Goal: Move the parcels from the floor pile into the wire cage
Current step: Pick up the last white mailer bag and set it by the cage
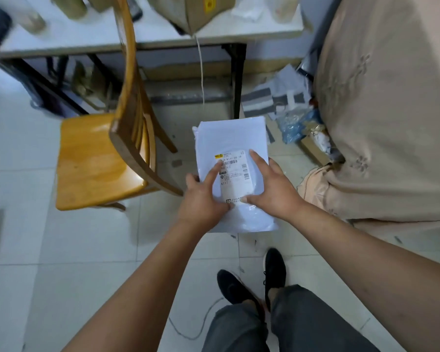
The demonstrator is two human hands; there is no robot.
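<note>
A flat white plastic parcel (233, 138) with a printed shipping label (235, 174) is held in the air in front of me, above the tiled floor. My left hand (203, 196) grips its left edge, thumb on the label's lower part and forefinger laid across the label. My right hand (272, 189) holds the right side, thumb and forefinger spread over the label and the other fingers wrapped round the edge. No wire cage and no floor pile of parcels is in view.
A wooden chair (99, 158) stands close on the left. Behind it is a white table (148, 39) with a cardboard box (188, 11). A beige cloth-covered bulk (386, 110) fills the right side. Bags and scraps (290, 110) litter the floor between them. My shoes (252, 280) are below.
</note>
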